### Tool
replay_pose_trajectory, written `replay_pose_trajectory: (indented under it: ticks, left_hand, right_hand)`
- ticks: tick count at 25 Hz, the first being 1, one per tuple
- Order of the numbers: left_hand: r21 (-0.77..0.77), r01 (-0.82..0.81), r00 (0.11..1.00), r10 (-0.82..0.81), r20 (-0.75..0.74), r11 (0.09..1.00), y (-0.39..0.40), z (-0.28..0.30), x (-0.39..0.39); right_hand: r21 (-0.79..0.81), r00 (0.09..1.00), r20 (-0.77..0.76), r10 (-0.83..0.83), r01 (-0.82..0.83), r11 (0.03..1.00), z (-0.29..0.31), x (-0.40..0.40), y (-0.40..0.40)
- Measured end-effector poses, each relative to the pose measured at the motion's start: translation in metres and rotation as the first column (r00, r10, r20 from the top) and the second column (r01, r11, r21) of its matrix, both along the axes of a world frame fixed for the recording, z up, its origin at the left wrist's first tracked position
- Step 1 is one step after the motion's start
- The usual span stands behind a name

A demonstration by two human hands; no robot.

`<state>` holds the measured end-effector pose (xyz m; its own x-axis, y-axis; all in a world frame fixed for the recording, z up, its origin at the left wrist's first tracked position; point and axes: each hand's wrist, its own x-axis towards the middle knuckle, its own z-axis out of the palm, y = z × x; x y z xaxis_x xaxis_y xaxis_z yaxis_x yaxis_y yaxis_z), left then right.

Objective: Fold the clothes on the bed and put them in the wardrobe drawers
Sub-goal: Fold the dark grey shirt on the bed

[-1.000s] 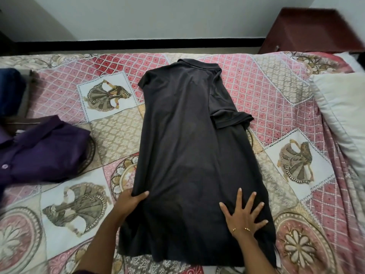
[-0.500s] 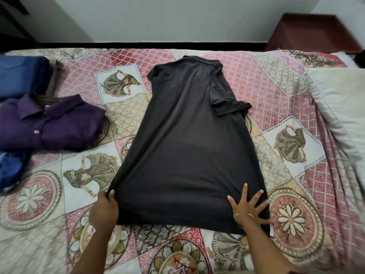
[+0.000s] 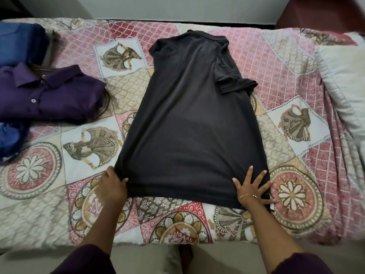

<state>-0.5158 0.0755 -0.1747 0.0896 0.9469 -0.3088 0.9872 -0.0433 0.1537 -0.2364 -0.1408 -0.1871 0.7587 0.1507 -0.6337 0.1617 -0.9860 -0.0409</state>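
Observation:
A black polo shirt (image 3: pixel 189 119) lies lengthwise on the patterned bedspread (image 3: pixel 276 62), collar toward the far wall, with one short sleeve sticking out on the right. My left hand (image 3: pixel 111 186) grips the shirt's near left hem corner, fingers tucked under the cloth. My right hand (image 3: pixel 250 186) lies flat with spread fingers on the near right hem corner, pressing it to the bed.
A folded purple button shirt (image 3: pixel 49 93) sits at the left, with blue garments behind it (image 3: pixel 19 42) and in front of it (image 3: pixel 9 139). A white pillow (image 3: pixel 343 80) lies at the right edge. A dark red cabinet (image 3: pixel 320 14) stands beyond the bed's far right corner.
Both hands slid down the shirt to its hem corners. The left hand went from lying on the side edge to gripping the corner. The view pulled back and shows the bed's near edge.

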Motion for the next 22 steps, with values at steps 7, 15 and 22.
replay_pose_trajectory:
  ticks: [7,15,22]
  left_hand:
    - [0.237,0.529,0.843,-0.536,-0.039,0.815,-0.011,-0.013,0.053]
    - [0.1,0.651,0.751,-0.657,0.06,0.753,0.077,0.01,0.189]
    - [-0.196,0.748,0.649,-0.76,0.018,0.634,0.164,0.002,0.316]
  right_hand:
    - [0.015,0.999,0.023,-0.046,0.046,0.999,0.003,-0.001,0.005]
    - [0.28,0.949,0.251,0.191,-0.26,0.924,0.01,0.053,0.14]
    - [0.258,0.838,0.411,0.358,-0.484,0.836,-0.02,0.139,0.233]
